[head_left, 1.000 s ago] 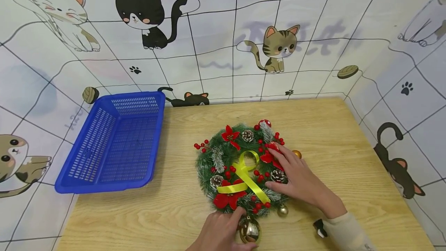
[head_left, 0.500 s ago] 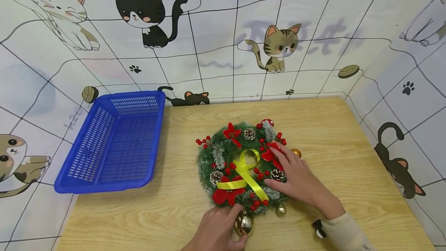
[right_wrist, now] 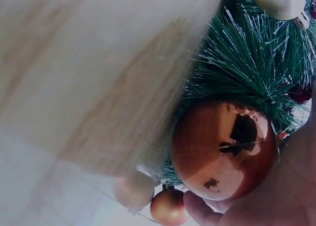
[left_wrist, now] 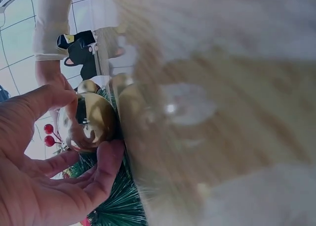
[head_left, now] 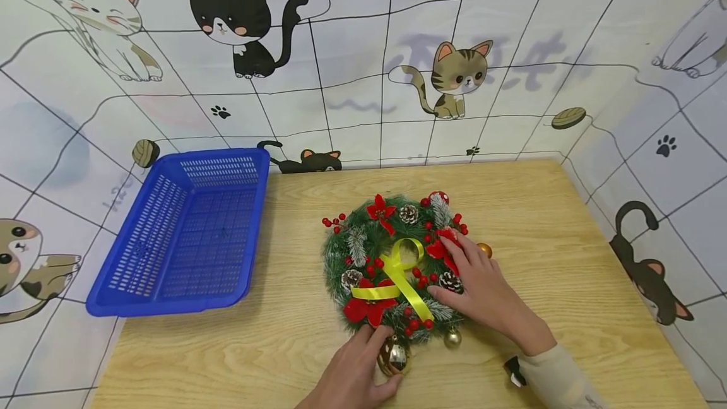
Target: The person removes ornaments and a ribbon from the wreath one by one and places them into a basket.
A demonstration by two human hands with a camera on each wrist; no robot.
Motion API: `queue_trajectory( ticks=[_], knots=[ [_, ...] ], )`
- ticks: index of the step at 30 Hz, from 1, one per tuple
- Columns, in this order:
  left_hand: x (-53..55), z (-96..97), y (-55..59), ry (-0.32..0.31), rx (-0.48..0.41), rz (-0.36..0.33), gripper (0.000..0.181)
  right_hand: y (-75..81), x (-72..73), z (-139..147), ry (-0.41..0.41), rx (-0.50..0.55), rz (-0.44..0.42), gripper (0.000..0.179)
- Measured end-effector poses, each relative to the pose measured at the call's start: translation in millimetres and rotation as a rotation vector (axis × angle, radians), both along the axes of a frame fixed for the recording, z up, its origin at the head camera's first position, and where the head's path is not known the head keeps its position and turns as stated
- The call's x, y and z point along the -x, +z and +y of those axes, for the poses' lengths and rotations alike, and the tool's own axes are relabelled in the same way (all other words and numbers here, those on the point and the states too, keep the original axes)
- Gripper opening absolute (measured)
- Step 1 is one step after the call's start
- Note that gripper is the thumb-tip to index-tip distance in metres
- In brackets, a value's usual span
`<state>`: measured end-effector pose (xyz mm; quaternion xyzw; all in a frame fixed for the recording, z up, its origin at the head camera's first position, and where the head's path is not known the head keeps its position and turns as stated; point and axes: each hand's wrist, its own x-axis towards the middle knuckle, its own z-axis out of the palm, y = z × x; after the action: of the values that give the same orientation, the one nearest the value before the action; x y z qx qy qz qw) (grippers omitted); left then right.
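Note:
A green Christmas wreath (head_left: pixel 363 248) lies on the table, dressed with red poinsettias, red berries and pine cones. A yellow ribbon (head_left: pixel 410 292) loops across its middle. At the near edge my left hand (head_left: pixel 349 368) pinches a large gold bauble (head_left: pixel 393 356) between thumb and fingers; the left wrist view shows the thumb on one side of this bauble (left_wrist: pixel 91 122) and fingertips on the other. My right hand (head_left: pixel 483 289) rests on the wreath's right side, fingers spread over a poinsettia. Beside its palm, a copper bauble (right_wrist: pixel 224 152) shows in the right wrist view.
A blue plastic basket (head_left: pixel 252 226) stands at the left of the wooden table (head_left: pixel 528 207). A small gold bauble (head_left: pixel 452 337) and an orange bauble (head_left: pixel 484 249) poke out from the wreath's right edge. Cat-printed sheeting (head_left: pixel 352 49) walls in the back and sides.
The gold bauble and my left hand have shifted a little left and away from me. The wreath has turned slightly with them, while my right hand stays on it almost in place.

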<state>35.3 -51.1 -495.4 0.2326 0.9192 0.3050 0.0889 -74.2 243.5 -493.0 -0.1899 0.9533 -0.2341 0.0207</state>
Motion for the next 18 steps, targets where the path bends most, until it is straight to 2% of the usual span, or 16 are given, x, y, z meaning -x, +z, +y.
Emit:
queue_trajectory(
  ticks=[7, 12, 14, 18],
  knots=[
    [2.0, -5.1, 2.7, -0.034, -0.067, 0.019, 0.061, 0.8, 1.9, 1, -0.007, -0.007, -0.017, 0.098],
    [1.6, -10.0, 5.6, -0.059, -0.167, -0.045, 0.059, 2.2, 3.0, 1, -0.007, -0.013, -0.022, 0.097],
    [1.2, -12.0, 6.5, -0.06, -0.226, -0.084, 0.057, 2.6, 3.8, 0, -0.005, -0.011, -0.021, 0.097],
    [0.2, -16.3, 11.6, -0.05, -0.313, -0.116, 0.052, 2.2, 6.6, -2, 0.003, -0.004, -0.018, 0.096]
  ],
)
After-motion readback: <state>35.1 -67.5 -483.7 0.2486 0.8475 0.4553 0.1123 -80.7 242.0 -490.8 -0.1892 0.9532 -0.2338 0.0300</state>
